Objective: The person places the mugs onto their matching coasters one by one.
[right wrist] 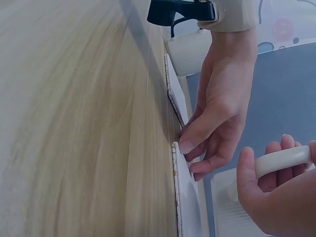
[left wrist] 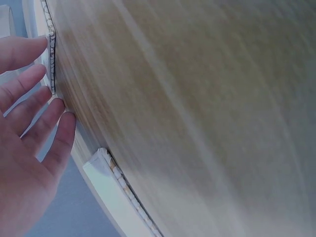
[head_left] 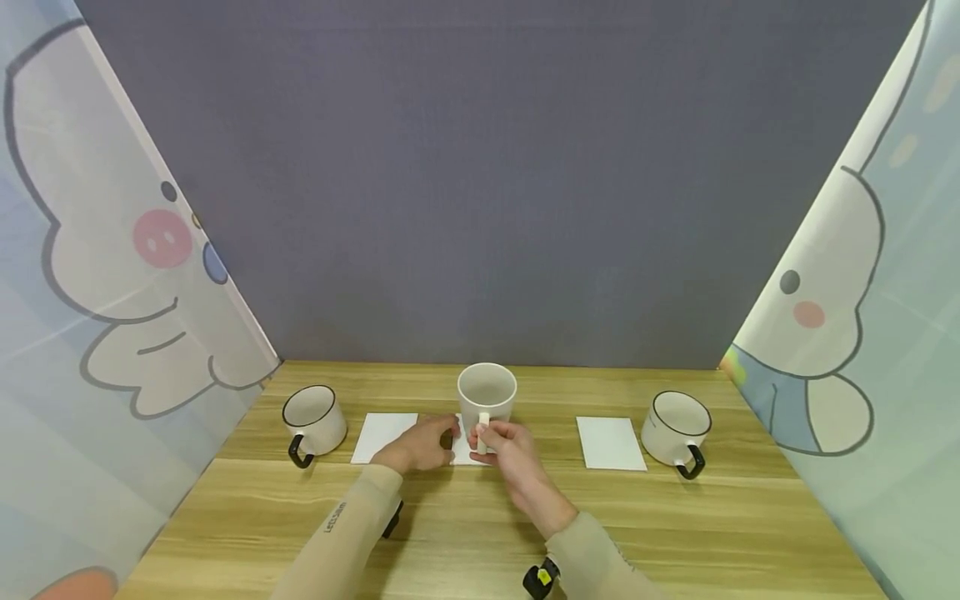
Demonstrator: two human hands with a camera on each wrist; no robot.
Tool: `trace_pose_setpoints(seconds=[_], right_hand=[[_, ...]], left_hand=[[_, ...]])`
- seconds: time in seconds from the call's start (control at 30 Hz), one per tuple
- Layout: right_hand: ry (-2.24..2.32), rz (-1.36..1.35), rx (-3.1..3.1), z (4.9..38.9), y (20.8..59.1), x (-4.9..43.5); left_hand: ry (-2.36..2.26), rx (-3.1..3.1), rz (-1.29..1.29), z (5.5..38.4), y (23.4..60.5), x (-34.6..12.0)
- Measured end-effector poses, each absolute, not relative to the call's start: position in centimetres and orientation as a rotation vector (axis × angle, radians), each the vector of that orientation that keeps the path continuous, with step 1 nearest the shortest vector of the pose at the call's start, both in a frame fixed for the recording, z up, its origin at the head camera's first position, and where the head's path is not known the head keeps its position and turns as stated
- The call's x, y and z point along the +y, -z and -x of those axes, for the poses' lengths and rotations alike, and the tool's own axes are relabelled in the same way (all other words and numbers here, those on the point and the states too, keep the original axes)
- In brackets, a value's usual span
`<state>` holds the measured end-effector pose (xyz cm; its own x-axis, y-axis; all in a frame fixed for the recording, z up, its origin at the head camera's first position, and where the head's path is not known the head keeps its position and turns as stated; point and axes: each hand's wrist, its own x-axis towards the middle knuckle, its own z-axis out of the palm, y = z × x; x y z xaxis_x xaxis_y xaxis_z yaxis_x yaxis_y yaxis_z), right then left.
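Note:
In the head view, a tall white mug stands upright over the middle white square pad. My right hand grips the mug's handle, which faces me. Just left of the mug, my left hand reaches in palm down, thumb and fingertips right at the pad's left edge. Seen from the left wrist, the fingers are spread and nearly straight, nothing curled between them. The right wrist view has the left thumb beside the pad's corner.
A white mug with black rim and handle stands at the left, another such mug at the right. Further white square pads lie left and right on the wooden table. A dark grey panel rises behind.

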<state>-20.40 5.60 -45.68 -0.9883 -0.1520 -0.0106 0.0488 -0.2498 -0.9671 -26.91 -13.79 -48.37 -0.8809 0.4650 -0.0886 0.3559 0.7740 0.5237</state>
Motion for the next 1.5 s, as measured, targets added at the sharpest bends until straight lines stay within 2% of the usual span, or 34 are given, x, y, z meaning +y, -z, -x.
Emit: trace_pose_setpoints(seconds=[1.5], right_hand=[[2.376,0.091,1.828,21.1,47.0,4.4]], left_hand=[[-0.824,2.746,-0.702,27.3,48.7,-14.1]])
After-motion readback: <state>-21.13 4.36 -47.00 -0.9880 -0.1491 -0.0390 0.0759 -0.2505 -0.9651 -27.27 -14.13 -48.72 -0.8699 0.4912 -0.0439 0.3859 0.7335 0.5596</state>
